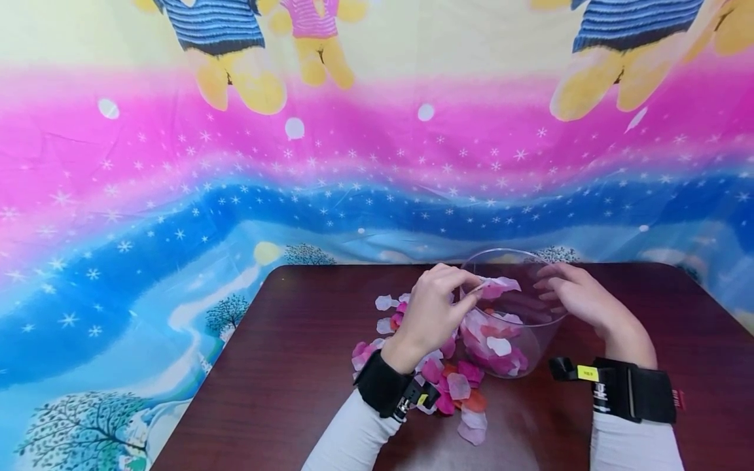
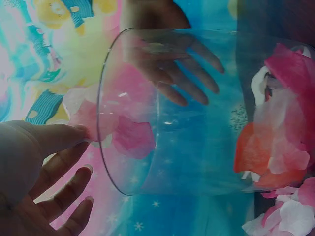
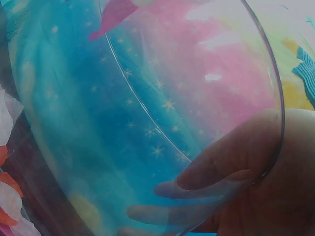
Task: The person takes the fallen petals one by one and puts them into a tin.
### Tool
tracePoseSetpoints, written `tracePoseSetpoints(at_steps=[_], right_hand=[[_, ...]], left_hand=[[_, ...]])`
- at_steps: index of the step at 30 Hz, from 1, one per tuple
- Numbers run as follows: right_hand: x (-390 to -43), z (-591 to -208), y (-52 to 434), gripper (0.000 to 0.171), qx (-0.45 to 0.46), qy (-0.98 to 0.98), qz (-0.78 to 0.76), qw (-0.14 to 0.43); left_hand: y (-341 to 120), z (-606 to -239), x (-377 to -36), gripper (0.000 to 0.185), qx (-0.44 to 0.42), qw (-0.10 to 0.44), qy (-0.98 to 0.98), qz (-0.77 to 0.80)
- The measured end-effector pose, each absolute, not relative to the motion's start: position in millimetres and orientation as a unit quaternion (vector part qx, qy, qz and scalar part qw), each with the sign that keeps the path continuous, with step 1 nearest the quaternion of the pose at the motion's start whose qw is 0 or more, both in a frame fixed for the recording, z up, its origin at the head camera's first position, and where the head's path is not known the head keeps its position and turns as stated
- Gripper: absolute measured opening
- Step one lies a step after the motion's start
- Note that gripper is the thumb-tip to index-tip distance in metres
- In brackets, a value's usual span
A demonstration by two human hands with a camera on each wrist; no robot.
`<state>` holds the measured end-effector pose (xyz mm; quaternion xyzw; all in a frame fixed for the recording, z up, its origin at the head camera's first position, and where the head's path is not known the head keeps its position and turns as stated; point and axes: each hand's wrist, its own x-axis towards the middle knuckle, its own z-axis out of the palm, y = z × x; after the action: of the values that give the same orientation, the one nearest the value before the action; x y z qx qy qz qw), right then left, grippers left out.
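A clear glass-like container (image 1: 540, 343) stands on the table with pink, white and orange petals (image 1: 491, 350) in its lower part. At its rim my left hand (image 1: 434, 306) pinches a few pink petals (image 2: 134, 137) between thumb and forefinger. Part of them reaches in over the opening. My right hand (image 1: 580, 299) is at the container's right side, its fingers extended along the outer wall and visible through it in both wrist views. Whether these fingers press on the wall I cannot tell. Loose petals (image 1: 458, 386) lie beside the container, partly hidden under my left wrist.
The dark wooden tabletop (image 1: 277, 386) bears everything. Behind its far edge hangs a colourful cloth (image 1: 353, 150) with snowflakes and bears. Black straps with small devices circle both wrists.
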<state>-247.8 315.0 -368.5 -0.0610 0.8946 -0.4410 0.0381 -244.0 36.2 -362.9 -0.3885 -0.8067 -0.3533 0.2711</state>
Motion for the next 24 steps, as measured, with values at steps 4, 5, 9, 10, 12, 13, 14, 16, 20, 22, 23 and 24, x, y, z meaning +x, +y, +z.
tracePoseSetpoints(at_steps=[4,5,9,10,12,13,14,16,20,22,23,24], right_hand=[[-248,-368,315,0.047,-0.062,0.894,-0.442,0.035],[-248,-368,314,0.046,-0.063,0.893,-0.443,0.035],[-248,-368,314,0.046,-0.068,0.890,-0.449,0.036],[-248,-368,314,0.046,-0.070,0.889,-0.450,0.036],[-249,-368,314,0.046,-0.071,0.889,-0.450,0.035],[-249,-368,314,0.046,-0.071,0.890,-0.450,0.035],[-249,-368,314,0.046,-0.071,0.890,-0.450,0.034],[-249,-368,315,0.046,-0.070,0.891,-0.447,0.032],[-249,-369,315,0.046,-0.069,0.894,-0.442,0.032],[-249,-369,316,0.046,-0.068,0.895,-0.440,0.033],[-249,-369,315,0.046,-0.067,0.895,-0.440,0.033],[-249,-369,315,0.046,-0.066,0.895,-0.440,0.033]], left_hand=[[37,-363,-244,0.011,-0.380,0.269,-0.818,-0.338],[36,-363,-244,0.010,-0.381,0.266,-0.817,-0.343],[35,-364,-246,0.009,-0.383,0.258,-0.814,-0.352],[34,-364,-246,0.010,-0.384,0.257,-0.814,-0.353],[33,-363,-246,0.010,-0.384,0.256,-0.814,-0.352],[32,-362,-246,0.011,-0.384,0.255,-0.814,-0.354],[31,-362,-247,0.011,-0.384,0.255,-0.813,-0.356],[29,-361,-247,0.013,-0.382,0.251,-0.813,-0.361],[18,-357,-251,0.015,-0.373,0.248,-0.810,-0.378],[9,-354,-255,0.016,-0.363,0.247,-0.811,-0.387],[3,-352,-258,0.017,-0.357,0.245,-0.812,-0.391],[-3,-350,-260,0.018,-0.349,0.243,-0.814,-0.395]])
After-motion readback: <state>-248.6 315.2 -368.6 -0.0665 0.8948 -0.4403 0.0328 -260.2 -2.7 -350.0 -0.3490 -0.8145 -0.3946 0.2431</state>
